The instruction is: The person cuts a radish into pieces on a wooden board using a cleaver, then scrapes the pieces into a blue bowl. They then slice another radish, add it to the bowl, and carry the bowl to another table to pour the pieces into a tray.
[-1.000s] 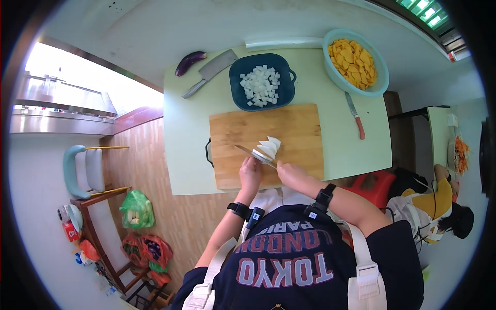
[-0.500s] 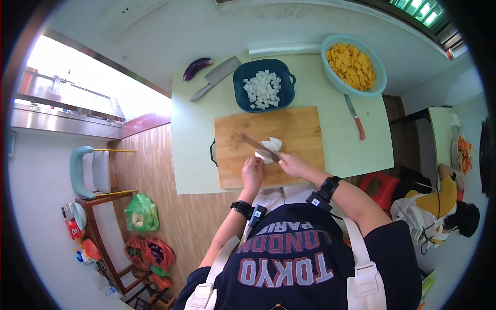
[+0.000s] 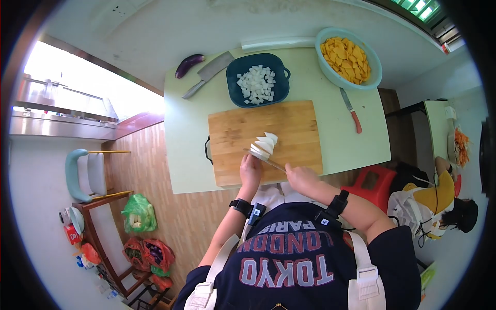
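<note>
White vegetable slices [image 3: 264, 143] fan out on the wooden cutting board [image 3: 232, 126]. My right hand [image 3: 302, 178] is closed round the handle of a knife [image 3: 274, 165], whose blade reaches left to the near end of the slices. My left hand [image 3: 251, 169] is at that near end, fingertips drawn together against the white vegetable. Beyond the board, a dark blue basin [image 3: 233, 93] holds white cubes [image 3: 257, 84].
A cleaver [image 3: 209, 73] and an eggplant [image 3: 189, 66] lie at the back left. At the right are a bowl [image 3: 375, 64] of orange slices and a red-handled knife [image 3: 354, 119]. Another person [image 3: 439, 199] sits far right near a red stool [image 3: 373, 181].
The knife has moved nearer to me and right, from across the slices to their near end. My right hand has shifted nearer and right. The view has shifted slightly.
</note>
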Motion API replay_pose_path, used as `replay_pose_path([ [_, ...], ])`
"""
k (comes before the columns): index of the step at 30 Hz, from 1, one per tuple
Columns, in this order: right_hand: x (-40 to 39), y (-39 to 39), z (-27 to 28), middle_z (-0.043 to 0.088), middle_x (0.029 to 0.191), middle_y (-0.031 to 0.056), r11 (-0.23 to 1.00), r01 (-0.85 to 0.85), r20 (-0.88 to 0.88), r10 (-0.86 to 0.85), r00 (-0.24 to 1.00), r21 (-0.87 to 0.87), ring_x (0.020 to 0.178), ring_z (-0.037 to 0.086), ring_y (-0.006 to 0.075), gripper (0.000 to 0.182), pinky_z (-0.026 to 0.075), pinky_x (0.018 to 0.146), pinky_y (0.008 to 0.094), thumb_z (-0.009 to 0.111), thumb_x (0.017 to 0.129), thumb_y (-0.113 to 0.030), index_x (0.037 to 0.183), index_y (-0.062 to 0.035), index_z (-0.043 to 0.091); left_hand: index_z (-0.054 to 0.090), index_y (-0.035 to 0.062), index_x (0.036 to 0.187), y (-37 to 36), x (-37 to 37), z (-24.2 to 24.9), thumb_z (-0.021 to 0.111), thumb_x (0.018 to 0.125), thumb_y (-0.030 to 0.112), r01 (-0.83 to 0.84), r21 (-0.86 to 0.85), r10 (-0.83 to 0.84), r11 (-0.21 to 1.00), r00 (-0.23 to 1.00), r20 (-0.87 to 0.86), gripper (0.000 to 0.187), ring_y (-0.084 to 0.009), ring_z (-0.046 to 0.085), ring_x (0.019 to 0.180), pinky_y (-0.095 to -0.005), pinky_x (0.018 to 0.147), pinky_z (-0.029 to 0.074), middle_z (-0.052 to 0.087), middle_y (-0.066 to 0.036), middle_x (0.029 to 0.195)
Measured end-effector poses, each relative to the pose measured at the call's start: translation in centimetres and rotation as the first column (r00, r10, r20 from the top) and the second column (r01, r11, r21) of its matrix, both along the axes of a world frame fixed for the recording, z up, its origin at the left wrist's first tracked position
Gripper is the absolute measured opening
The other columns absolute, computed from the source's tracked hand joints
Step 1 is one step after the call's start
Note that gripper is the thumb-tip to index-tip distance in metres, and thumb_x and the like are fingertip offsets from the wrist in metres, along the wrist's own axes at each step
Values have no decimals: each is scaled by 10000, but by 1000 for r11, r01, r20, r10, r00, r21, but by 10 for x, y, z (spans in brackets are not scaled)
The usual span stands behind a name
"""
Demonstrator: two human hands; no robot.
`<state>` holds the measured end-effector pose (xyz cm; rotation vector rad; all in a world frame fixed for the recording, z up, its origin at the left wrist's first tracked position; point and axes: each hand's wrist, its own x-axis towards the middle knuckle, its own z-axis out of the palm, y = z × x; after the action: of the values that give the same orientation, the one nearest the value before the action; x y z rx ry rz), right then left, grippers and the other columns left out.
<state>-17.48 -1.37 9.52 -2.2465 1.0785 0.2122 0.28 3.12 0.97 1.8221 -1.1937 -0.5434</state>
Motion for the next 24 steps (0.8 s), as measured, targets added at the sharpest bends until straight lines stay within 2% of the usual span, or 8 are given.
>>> replay_pose_path([
  [4,2,-2,-1,575,587,191,1000,-22,-16,22,1000,12,558,587,371,161,453,488,472,444,833,-150,869,8,448,551,19,799,1,2,-5,550,770,35,0,18,0,1000,1000,8,33,-347,538,707,-401,596,434,544,-164,779],
  [6,3,-4,-3,577,592,193,999,-30,-8,30,1000,13,561,587,372,157,456,489,471,444,829,-142,870,9,447,573,-5,856,1,4,-5,533,767,-21,21,44,-23,999,999,40,99,-314,586,717,-341,606,482,568,-166,823],
  [9,6,-8,-5,579,599,200,999,-40,-6,41,999,29,564,588,375,149,460,492,469,444,818,-126,872,13,446,568,15,805,0,4,-4,562,779,60,-2,56,2,998,1000,-5,52,-341,561,714,-389,608,456,568,-169,803],
  [14,15,-12,-15,579,607,212,997,-44,-10,45,999,70,571,587,381,144,462,498,474,443,803,-104,873,21,448,576,11,801,-1,6,-4,570,778,63,-21,101,23,995,1000,-16,58,-339,571,709,-386,612,463,581,-170,812],
  [16,18,-12,-21,577,610,221,998,-49,20,48,999,40,575,585,389,139,461,505,481,443,811,-104,875,19,453,579,10,801,-1,5,-3,573,775,60,-23,109,26,994,999,-30,57,-339,573,710,-385,613,465,584,-171,814],
  [18,29,-17,-28,588,648,225,998,-17,53,14,999,64,614,595,385,135,472,531,477,441,799,-87,873,24,462,590,-5,803,-1,4,0,575,750,28,-32,70,29,997,999,33,65,-305,588,686,-337,604,466,590,-170,794],
  [22,49,-24,-50,596,692,241,998,-11,134,3,991,57,650,599,391,149,481,554,472,428,792,-67,891,34,473,584,-12,791,-4,6,1,582,752,41,-2,39,1,999,1000,30,67,-303,586,688,-338,604,462,588,-167,787],
  [24,50,-22,-60,597,707,242,998,5,139,-13,990,62,664,598,390,157,478,571,477,430,800,-85,894,27,486,582,-13,781,0,6,2,599,749,51,-4,86,-2,996,998,64,73,-291,588,690,-333,603,464,587,-158,774],
])
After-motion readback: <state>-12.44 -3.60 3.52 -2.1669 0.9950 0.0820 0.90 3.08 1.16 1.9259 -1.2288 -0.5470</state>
